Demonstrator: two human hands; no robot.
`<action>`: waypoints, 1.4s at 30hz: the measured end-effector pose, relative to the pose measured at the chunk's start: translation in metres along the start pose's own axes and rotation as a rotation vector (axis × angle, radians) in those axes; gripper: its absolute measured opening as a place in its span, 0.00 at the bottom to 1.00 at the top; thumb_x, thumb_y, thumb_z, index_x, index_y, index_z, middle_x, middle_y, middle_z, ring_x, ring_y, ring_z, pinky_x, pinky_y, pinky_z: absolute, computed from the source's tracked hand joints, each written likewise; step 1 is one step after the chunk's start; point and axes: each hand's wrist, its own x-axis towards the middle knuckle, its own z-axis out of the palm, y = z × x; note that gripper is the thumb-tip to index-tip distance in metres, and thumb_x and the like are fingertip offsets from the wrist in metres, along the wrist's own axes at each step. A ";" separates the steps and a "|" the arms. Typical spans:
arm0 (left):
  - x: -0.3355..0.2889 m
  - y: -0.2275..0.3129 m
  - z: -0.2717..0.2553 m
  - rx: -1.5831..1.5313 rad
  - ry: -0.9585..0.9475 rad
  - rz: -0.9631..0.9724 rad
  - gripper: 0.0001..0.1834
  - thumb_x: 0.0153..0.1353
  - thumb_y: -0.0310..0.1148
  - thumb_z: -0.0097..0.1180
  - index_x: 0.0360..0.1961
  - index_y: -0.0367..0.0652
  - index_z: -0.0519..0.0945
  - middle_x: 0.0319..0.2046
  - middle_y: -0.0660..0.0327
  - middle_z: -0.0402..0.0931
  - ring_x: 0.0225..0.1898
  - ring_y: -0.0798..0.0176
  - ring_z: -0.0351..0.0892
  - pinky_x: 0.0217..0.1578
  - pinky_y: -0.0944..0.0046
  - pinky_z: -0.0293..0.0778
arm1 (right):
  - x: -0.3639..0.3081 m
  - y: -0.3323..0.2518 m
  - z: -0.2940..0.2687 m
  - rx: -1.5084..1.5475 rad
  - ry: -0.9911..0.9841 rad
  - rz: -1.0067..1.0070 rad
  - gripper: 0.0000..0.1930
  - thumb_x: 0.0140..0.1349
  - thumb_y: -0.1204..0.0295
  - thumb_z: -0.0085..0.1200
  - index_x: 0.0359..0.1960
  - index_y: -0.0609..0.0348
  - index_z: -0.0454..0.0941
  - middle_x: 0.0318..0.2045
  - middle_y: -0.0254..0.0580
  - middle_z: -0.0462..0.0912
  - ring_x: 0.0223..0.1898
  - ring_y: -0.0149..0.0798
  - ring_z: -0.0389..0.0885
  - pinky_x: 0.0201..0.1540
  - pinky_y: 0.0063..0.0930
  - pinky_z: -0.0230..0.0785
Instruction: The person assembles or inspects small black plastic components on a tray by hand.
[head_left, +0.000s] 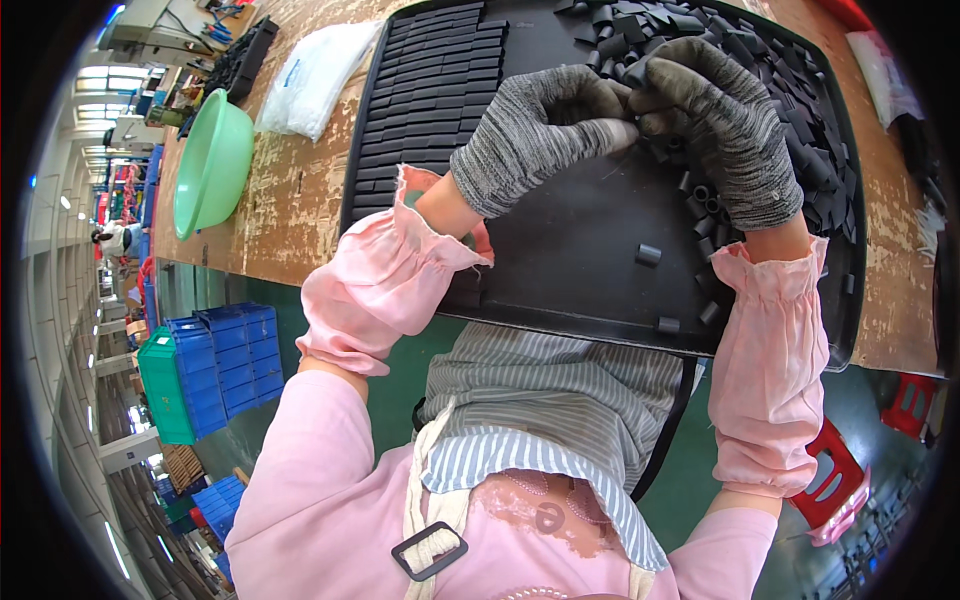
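My left hand (545, 125) and my right hand (730, 135), both in grey knitted gloves with dark fingers, meet above a large black tray (570, 270). Thumbs and fingers are pinched together on each side, the fingertips nearly touching. Whatever lies between them is hidden or too small to name. Left of my left hand, short black tubes (430, 90) lie side by side in neat columns. Under and beyond my right hand spreads a loose heap of black tube pieces (800, 140). A single tube (649, 254) lies on the tray's bare surface, with another tube (668, 325) near the front rim.
The tray rests on a worn wooden table (300, 215). A green basin (215, 165) and a white plastic bag (315, 80) stand to its left. Blue crates (235, 350) are stacked on the floor at left; a red stool (830, 475) is at lower right.
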 end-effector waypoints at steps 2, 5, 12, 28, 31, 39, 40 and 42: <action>0.000 0.004 0.003 -0.010 0.005 -0.021 0.07 0.52 0.24 0.60 0.33 0.36 0.77 0.29 0.63 0.77 0.32 0.71 0.76 0.37 0.73 0.73 | 0.000 0.001 0.000 -0.012 -0.020 -0.005 0.14 0.58 0.69 0.54 0.43 0.64 0.74 0.34 0.39 0.79 0.35 0.30 0.80 0.36 0.19 0.73; 0.000 -0.002 0.004 0.010 0.077 -0.005 0.08 0.52 0.22 0.60 0.34 0.37 0.76 0.28 0.62 0.77 0.33 0.70 0.78 0.36 0.72 0.75 | 0.001 0.003 -0.002 0.002 0.024 -0.002 0.14 0.58 0.70 0.54 0.44 0.65 0.74 0.35 0.41 0.79 0.36 0.31 0.80 0.37 0.20 0.74; -0.001 -0.005 0.005 0.079 0.143 0.066 0.13 0.52 0.21 0.60 0.38 0.37 0.72 0.33 0.59 0.78 0.34 0.66 0.81 0.34 0.69 0.78 | 0.001 0.012 -0.014 -0.155 0.020 -0.017 0.13 0.58 0.73 0.53 0.43 0.64 0.76 0.38 0.38 0.78 0.38 0.30 0.79 0.39 0.20 0.74; -0.015 -0.001 0.032 0.876 -0.212 0.123 0.18 0.49 0.42 0.62 0.39 0.44 0.79 0.31 0.58 0.77 0.32 0.61 0.77 0.36 0.66 0.73 | 0.001 -0.005 0.014 0.141 0.172 0.016 0.05 0.58 0.70 0.54 0.33 0.57 0.77 0.26 0.32 0.78 0.28 0.26 0.76 0.30 0.21 0.70; -0.017 -0.005 0.042 1.115 -0.251 0.151 0.19 0.51 0.44 0.58 0.41 0.47 0.79 0.34 0.57 0.74 0.37 0.53 0.75 0.39 0.57 0.72 | -0.001 -0.009 0.019 0.098 0.238 0.095 0.05 0.58 0.71 0.54 0.34 0.57 0.77 0.26 0.32 0.78 0.28 0.27 0.76 0.30 0.20 0.71; -0.012 -0.004 0.032 0.960 -0.376 0.167 0.17 0.52 0.36 0.56 0.45 0.49 0.76 0.34 0.57 0.73 0.37 0.53 0.75 0.38 0.59 0.73 | -0.008 -0.012 0.013 0.100 0.233 0.089 0.05 0.57 0.72 0.55 0.34 0.57 0.77 0.25 0.30 0.77 0.25 0.25 0.76 0.29 0.17 0.71; -0.013 -0.003 0.027 1.004 -0.444 0.199 0.17 0.52 0.34 0.55 0.45 0.48 0.75 0.34 0.57 0.73 0.37 0.53 0.75 0.38 0.60 0.73 | -0.006 -0.008 0.014 0.116 0.193 0.066 0.04 0.57 0.72 0.55 0.33 0.57 0.77 0.24 0.30 0.77 0.25 0.25 0.76 0.28 0.16 0.71; -0.018 -0.013 0.022 1.000 -0.417 0.186 0.16 0.52 0.34 0.55 0.43 0.47 0.76 0.34 0.57 0.73 0.36 0.53 0.75 0.38 0.60 0.73 | -0.003 -0.003 0.017 0.110 0.172 0.078 0.04 0.57 0.72 0.55 0.33 0.57 0.77 0.24 0.30 0.77 0.25 0.25 0.75 0.28 0.16 0.70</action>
